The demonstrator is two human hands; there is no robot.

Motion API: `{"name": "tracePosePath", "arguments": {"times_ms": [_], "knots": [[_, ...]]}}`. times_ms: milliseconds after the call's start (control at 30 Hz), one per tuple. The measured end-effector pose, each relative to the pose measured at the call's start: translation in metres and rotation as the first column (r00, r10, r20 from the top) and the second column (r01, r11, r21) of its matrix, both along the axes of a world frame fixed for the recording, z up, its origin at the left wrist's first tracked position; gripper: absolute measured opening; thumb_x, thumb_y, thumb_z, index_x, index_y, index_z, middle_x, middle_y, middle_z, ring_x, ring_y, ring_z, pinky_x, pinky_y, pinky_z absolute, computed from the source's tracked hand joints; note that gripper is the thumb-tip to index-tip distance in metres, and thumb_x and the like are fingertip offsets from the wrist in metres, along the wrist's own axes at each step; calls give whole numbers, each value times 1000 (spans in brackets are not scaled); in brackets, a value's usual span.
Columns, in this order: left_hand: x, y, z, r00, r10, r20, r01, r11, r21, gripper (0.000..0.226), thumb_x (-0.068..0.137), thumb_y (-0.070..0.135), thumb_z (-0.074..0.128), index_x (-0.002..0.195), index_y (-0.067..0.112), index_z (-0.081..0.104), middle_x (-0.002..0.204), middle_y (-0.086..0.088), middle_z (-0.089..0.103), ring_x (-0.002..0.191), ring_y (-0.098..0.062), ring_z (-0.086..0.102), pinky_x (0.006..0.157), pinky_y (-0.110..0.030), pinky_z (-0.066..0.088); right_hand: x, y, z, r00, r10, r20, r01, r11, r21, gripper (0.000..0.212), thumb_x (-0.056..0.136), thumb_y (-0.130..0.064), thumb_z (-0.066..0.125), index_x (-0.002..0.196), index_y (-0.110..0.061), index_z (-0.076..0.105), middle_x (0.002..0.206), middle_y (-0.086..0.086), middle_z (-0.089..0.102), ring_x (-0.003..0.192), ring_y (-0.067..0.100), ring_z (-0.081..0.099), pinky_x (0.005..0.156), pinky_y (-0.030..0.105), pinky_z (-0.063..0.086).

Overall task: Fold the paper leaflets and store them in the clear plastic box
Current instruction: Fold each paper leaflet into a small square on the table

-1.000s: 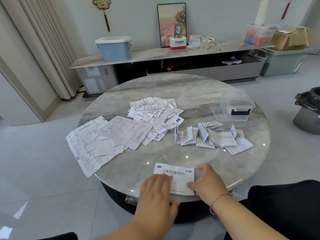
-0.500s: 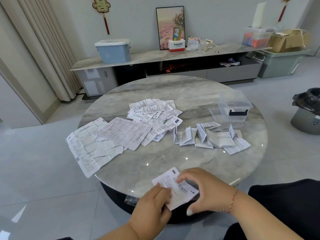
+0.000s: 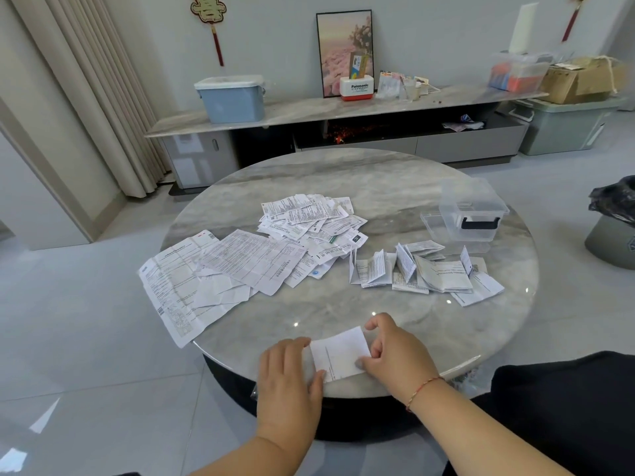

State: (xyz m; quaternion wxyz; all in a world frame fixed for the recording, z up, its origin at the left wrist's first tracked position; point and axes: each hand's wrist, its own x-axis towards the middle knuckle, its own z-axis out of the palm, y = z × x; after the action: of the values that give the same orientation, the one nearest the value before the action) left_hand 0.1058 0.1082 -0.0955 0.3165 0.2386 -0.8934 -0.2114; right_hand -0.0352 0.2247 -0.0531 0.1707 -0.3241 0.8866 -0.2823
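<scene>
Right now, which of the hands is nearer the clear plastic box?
Right. The right hand sits nearer the clear plastic box, which stands far right on the table; the left hand lies farther left.

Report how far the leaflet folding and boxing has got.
Done: a cluster of folded leaflets lies beside the clear plastic box.
In hand: left hand and right hand work one leaflet at the table edge.
Left: the unfolded pile and large sheets; nothing visibly boxed yet.
</scene>
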Motion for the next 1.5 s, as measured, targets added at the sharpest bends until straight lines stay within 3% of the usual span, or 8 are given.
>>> {"name": "tracePosePath", "arguments": {"times_ms": [267, 400, 533, 667, 767, 1000, 1200, 1500], "knots": [[-1, 12, -15, 937, -291, 192, 339, 890, -304, 62, 53, 41, 76, 108, 24, 54, 99, 10, 59, 92, -12, 48, 81, -24, 35, 16, 5, 12, 998, 7, 61, -17, 988, 156, 72, 68, -50, 72, 122, -22, 35, 95, -7, 52, 93, 15, 55, 77, 24, 44], [-4, -1, -19, 931, -355, 86, 363, 873, -326, 24, 69, 30, 71, 91, 23, 62, 90, 11, 56, 87, -13, 52, 83, -23, 38, -7, 21, 22, 943, 332, -31, -317, 922, 223, 86, 54, -45, 81, 128, -31, 39, 117, -12, 39, 114, 8, 34, 94, 19, 34], [-2, -7, -17, 899, -439, -11, 423, 873, -243, 2, 84, 19, 58, 85, 19, 57, 97, 7, 55, 84, -10, 55, 101, -22, 38, -10, 23, 13, 878, 478, 21, -478, 873, 96, 65, 63, -28, 80, 121, -33, 52, 113, -22, 46, 109, -1, 35, 90, 4, 27], [0, -3, -2, 948, -315, -53, 319, 944, 90, 18, 79, 28, 55, 85, 37, 41, 104, 14, 47, 76, 0, 52, 67, 0, 36, -10, 11, 1, 948, 318, -30, -319, 945, -67, 21, 76, -23, 70, 93, -35, 64, 90, -10, 60, 84, 1, 54, 75, 8, 39], [-2, -1, -4, 966, -239, -93, 251, 958, 141, 36, 77, 17, 63, 97, 35, 39, 106, 13, 42, 93, 5, 48, 72, -2, 40, -7, -1, -6, 980, 201, 4, -199, 975, -95, 23, 77, -24, 71, 91, -35, 57, 74, -8, 59, 64, 1, 51, 63, 11, 40], [3, -23, -14, 911, -386, 143, 412, 858, -307, 30, 85, 38, 57, 106, 18, 61, 109, 2, 60, 105, -15, 56, 103, -29, 36, -7, -9, -13, 978, 159, -135, -173, 980, -96, 25, 71, -32, 74, 87, -35, 55, 88, -13, 45, 77, 2, 48, 68, 15, 39], [6, -28, -12, 904, -386, 183, 415, 689, -594, 7, 83, 24, 63, 82, 18, 64, 71, 4, 59, 73, -16, 59, 90, -38, 45, -3, 1, -16, 938, 334, -87, -343, 932, -120, 16, 70, -32, 67, 87, -30, 69, 90, -13, 50, 83, 0, 48, 74, 12, 40], [-13, -8, 35, 957, -276, 90, 284, 954, -93, 17, 91, 34, 44, 80, 25, 53, 61, 12, 50, 56, -10, 46, 55, -17, 36, 1, -1, 6, 930, 281, -235, -351, 868, -352, 26, 76, -45, 51, 71, -26, 69, 67, -24, 53, 82, 0, 48, 77, 15, 39]]}}
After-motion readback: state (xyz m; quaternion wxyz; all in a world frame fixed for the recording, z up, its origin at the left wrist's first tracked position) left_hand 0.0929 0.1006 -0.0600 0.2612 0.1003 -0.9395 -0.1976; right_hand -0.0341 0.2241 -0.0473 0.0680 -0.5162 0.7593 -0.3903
